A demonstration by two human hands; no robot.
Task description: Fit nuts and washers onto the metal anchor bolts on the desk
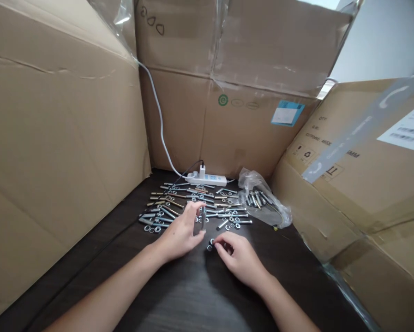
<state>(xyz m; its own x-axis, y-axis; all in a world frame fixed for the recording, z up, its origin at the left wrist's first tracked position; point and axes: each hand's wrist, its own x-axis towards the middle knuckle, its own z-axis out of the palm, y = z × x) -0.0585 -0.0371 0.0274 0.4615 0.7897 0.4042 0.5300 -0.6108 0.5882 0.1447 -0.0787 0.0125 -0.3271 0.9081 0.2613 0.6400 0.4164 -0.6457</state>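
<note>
My left hand [184, 230] is closed on a metal bolt [203, 218], held nearly upright by its ends between thumb and forefinger. Just to the right and nearer to me, my right hand [239, 256] pinches at small rings [210, 245] low over the dark table; whether they are washers or nuts is too small to tell. Behind both hands lie rows of loose bolts and sleeves [165, 221], silver and brassy. Washers and nuts [157, 229] are scattered among them, and my left hand hides part of the rows.
A clear plastic bag [285, 213] with several bolts [258, 199] lies at the right. At the back is a white power strip [215, 180] with a plug; a black cable [120, 236] crosses the table's left side. Tall cardboard boxes [179, 120] wall in the back and both sides.
</note>
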